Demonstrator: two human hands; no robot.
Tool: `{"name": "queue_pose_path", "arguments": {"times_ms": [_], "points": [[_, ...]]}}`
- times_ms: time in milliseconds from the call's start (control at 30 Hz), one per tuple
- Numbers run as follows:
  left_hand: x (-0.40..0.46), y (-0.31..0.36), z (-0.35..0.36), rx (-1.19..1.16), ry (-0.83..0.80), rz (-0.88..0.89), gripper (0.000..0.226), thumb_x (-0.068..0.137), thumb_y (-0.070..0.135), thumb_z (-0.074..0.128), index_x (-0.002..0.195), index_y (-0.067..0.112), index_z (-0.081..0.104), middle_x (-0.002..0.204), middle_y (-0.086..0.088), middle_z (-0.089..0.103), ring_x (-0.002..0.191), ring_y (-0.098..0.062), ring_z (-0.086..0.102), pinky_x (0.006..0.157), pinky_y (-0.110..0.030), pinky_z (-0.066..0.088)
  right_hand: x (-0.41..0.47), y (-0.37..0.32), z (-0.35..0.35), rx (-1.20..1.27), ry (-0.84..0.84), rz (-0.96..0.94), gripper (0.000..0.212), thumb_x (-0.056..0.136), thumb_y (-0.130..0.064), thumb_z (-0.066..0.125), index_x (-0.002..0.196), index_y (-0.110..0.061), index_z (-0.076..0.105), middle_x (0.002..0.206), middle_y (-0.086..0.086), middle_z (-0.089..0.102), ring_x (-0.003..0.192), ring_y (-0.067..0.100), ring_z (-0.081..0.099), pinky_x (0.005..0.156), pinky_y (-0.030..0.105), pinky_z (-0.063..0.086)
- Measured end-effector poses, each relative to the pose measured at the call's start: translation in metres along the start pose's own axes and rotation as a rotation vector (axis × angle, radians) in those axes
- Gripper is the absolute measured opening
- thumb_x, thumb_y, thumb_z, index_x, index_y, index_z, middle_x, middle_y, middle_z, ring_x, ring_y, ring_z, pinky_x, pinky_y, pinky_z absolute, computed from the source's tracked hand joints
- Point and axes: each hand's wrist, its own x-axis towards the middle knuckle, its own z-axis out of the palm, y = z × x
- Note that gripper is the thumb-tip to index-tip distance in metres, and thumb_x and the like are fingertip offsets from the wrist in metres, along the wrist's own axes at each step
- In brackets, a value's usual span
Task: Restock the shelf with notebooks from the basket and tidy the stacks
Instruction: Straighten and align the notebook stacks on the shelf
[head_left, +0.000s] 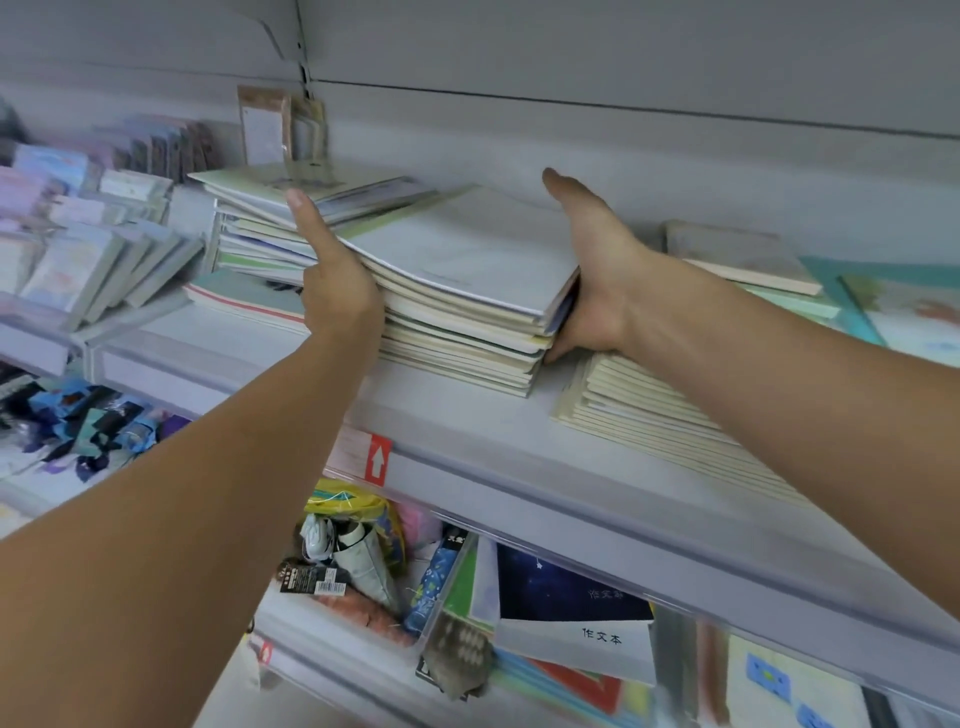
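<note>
A thick stack of pale notebooks (467, 291) lies on the white shelf (467, 447) at the middle. My left hand (332, 280) presses against the stack's left side, forefinger stretched up along the edge. My right hand (597, 270) clasps the stack's right side, thumb raised above the top cover and fingers tucked under the upper notebooks. A slanted pile of notebooks (291, 218) leans just behind the left hand. A lower stack of cream notebooks (649, 415) lies to the right, under my right forearm. No basket is in view.
Small packaged notebooks (88, 249) stand in rows at the far left. More flat notebooks (743, 254) lie at the right rear. The shelf below holds dark-covered exercise books (571, 608) and assorted packets (353, 545). A red arrow label (376, 460) marks the shelf edge.
</note>
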Motion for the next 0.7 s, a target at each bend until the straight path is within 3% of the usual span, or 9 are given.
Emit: {"name": "queue_pose_path", "arguments": {"times_ms": [100, 167, 233, 333, 400, 467, 600, 667, 700], "points": [[0.002, 0.006, -0.009, -0.054, -0.275, 0.027, 0.082, 0.084, 0.081, 0.015, 0.153, 0.035, 0.012, 0.162, 0.004, 0.012, 0.149, -0.021, 0.01, 0.121, -0.046, 0.006, -0.038, 0.009, 0.01, -0.246, -0.03, -0.137, 0.103, 0.03, -0.046, 0.097, 0.123, -0.017, 0.063, 0.125, 0.012, 0.066, 0.112, 0.036, 0.064, 0.097, 0.062, 0.046], [0.003, 0.009, -0.021, 0.115, -0.425, -0.055, 0.101, 0.068, 0.091, 0.032, 0.152, 0.036, 0.021, 0.16, 0.003, 0.021, 0.147, -0.022, 0.02, 0.119, -0.047, 0.014, -0.048, 0.014, 0.009, -0.427, 0.006, -0.175, 0.102, 0.027, -0.027, 0.1, 0.116, -0.007, 0.056, 0.118, 0.015, 0.065, 0.109, 0.03, 0.064, 0.099, 0.048, 0.05], [0.014, 0.004, -0.035, 0.23, -0.606, -0.115, 0.124, 0.042, 0.092, 0.061, 0.146, 0.028, 0.038, 0.151, 0.0, 0.041, 0.139, -0.025, 0.037, 0.116, -0.047, 0.024, -0.05, 0.013, 0.006, -0.587, 0.072, -0.172, 0.092, 0.039, -0.014, 0.099, 0.114, -0.006, 0.046, 0.112, 0.013, 0.058, 0.105, 0.025, 0.061, 0.095, 0.044, 0.054], [0.027, 0.0, -0.049, 0.422, -0.817, -0.014, 0.097, 0.05, 0.048, 0.092, 0.131, 0.013, 0.054, 0.127, -0.003, 0.065, 0.119, -0.019, 0.06, 0.106, -0.04, 0.041, -0.053, 0.005, 0.007, -0.716, 0.126, -0.135, 0.115, 0.038, -0.01, 0.099, 0.132, -0.001, 0.034, 0.123, 0.016, 0.053, 0.113, 0.029, 0.059, 0.094, 0.045, 0.055], [0.023, 0.004, -0.05, 0.478, -0.854, 0.076, 0.062, 0.056, 0.022, 0.091, 0.111, 0.013, 0.064, 0.102, 0.004, 0.075, 0.097, -0.008, 0.069, 0.095, -0.031, 0.05, -0.055, 0.004, 0.009, -0.793, 0.146, -0.122, 0.143, 0.035, -0.011, 0.1, 0.149, -0.006, 0.014, 0.139, 0.018, 0.045, 0.123, 0.033, 0.053, 0.096, 0.047, 0.053], [0.013, 0.01, -0.048, 0.469, -0.809, 0.118, 0.041, 0.064, 0.013, 0.087, 0.093, 0.019, 0.059, 0.082, 0.008, 0.074, 0.077, -0.001, 0.068, 0.075, -0.018, 0.051, -0.056, 0.004, 0.011, -0.87, 0.171, -0.136, 0.147, 0.046, -0.01, 0.098, 0.154, -0.006, -0.001, 0.145, 0.018, 0.041, 0.127, 0.033, 0.049, 0.098, 0.046, 0.052], [0.01, 0.009, -0.047, 0.465, -0.785, 0.268, 0.035, 0.074, 0.013, 0.081, 0.079, 0.025, 0.049, 0.057, 0.022, 0.065, 0.058, 0.013, 0.059, 0.05, -0.001, 0.041, -0.063, 0.002, 0.014, -1.045, 0.187, -0.124, 0.141, 0.065, -0.014, 0.091, 0.152, -0.004, -0.019, 0.151, 0.017, 0.038, 0.131, 0.032, 0.046, 0.09, 0.03, 0.047], [0.007, 0.009, -0.048, 0.5, -0.788, 0.339, 0.029, 0.075, 0.017, 0.081, 0.076, 0.025, 0.053, 0.052, 0.035, 0.059, 0.055, 0.021, 0.055, 0.05, 0.0, 0.04, -0.064, 0.001, 0.015, -1.118, 0.203, -0.135, 0.131, 0.069, -0.018, 0.089, 0.153, -0.002, -0.01, 0.141, 0.017, 0.047, 0.117, 0.033, 0.055, 0.076, 0.03, 0.049], [0.009, 0.008, -0.048, 0.518, -0.781, 0.365, 0.026, 0.073, 0.02, 0.082, 0.075, 0.025, 0.057, 0.054, 0.032, 0.061, 0.055, 0.018, 0.057, 0.05, -0.001, 0.04, -0.066, 0.0, 0.015, -1.153, 0.211, -0.134, 0.119, 0.069, -0.02, 0.089, 0.151, 0.001, 0.006, 0.126, 0.014, 0.055, 0.101, 0.03, 0.061, 0.065, 0.029, 0.048]]}}
